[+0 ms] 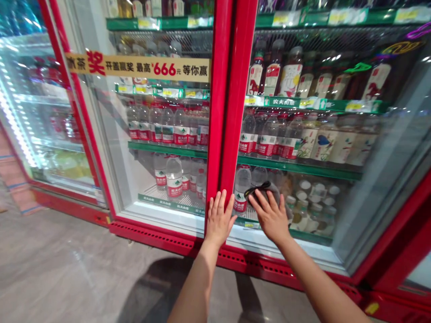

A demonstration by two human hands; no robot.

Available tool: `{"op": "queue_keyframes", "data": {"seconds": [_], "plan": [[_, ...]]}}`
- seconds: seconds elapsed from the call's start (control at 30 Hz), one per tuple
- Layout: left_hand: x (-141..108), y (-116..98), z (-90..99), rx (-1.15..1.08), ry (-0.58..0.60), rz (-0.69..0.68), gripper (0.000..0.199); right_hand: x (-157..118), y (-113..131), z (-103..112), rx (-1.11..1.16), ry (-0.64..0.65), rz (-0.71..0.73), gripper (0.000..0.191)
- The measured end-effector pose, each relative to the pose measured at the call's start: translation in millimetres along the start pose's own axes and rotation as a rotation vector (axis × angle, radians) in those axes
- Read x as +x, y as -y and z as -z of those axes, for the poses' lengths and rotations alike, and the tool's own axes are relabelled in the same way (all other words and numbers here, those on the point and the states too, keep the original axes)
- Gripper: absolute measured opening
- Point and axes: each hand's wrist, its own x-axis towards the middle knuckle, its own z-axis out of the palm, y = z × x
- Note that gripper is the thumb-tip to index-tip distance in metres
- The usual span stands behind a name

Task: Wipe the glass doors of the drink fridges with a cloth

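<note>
My left hand (219,217) lies flat, fingers spread, on the red frame (220,134) where two glass fridge doors meet. Under my right hand (272,215), a grey cloth (276,190) with a black edge is pressed against the right door's glass (249,242). The fingers of that hand are stretched out over the cloth, and part of it is hidden beneath them. Behind the glass near the cloth stands a water bottle (241,190) with a red and white label.
Rows of bottled drinks (269,137) fill green-edged shelves behind the doors. A beige banner (141,66) crosses the left door. Further left is another lit fridge (50,112). Grey floor (77,269) runs along the red base grille (155,235), with a dark shadow on it.
</note>
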Motion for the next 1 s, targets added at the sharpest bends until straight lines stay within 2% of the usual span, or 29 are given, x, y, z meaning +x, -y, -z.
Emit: {"op": "queue_keyframes", "data": {"seconds": [0.1,0.17,0.2,0.27,0.37,0.43,0.47,0.53,0.6,0.67,0.7,0.77,0.87,0.93,1.0], "plan": [[2,-8,0.0,-0.019,0.008,-0.047,0.090,-53,8,-15,0.055,0.088,0.207,0.064],[4,-13,0.0,-0.026,0.022,-0.075,0.091,-66,5,-17,0.100,0.128,0.345,0.061],[5,-15,-0.3,-0.027,0.028,-0.083,0.091,-62,1,-14,0.109,0.132,0.366,0.061],[9,-19,-1.4,-0.025,0.029,-0.090,0.092,-38,-12,-4,0.090,0.106,0.273,0.064],[16,-25,-4.0,-0.021,0.019,-0.103,0.090,-2,-28,7,0.013,0.000,-0.049,0.074],[20,-28,-5.7,-0.024,0.018,-0.111,0.089,-4,-32,6,-0.013,-0.059,-0.168,0.078],[21,-30,-6.4,-0.026,0.017,-0.115,0.088,-14,-32,4,-0.012,-0.064,-0.162,0.078],[23,-33,-7.5,-0.033,0.009,-0.131,0.086,-47,-29,-4,0.010,-0.010,-0.012,0.074],[25,-36,-8.6,-0.042,0.001,-0.159,0.084,-78,-28,-9,0.050,0.073,0.233,0.067],[26,-40,-10.0,-0.050,-0.002,-0.183,0.084,-91,-34,-8,0.082,0.122,0.406,0.060],[27,-43,-10.8,-0.055,-0.002,-0.188,0.085,-89,-39,-5,0.085,0.125,0.422,0.059],[29,-50,-12.4,-0.064,0.004,-0.190,0.087,-74,-56,5,0.057,0.109,0.327,0.060],[34,-63,-13.9,-0.077,0.025,-0.196,0.091,-55,-85,17,-0.029,0.039,0.037,0.067],[36,-73,-14.5,-0.086,0.035,-0.209,0.094,-64,-98,18,-0.068,-0.018,-0.107,0.070],[38,-81,-15.7,-0.093,0.040,-0.221,0.095,-88,-101,14,-0.078,-0.035,-0.119,0.070]]}}
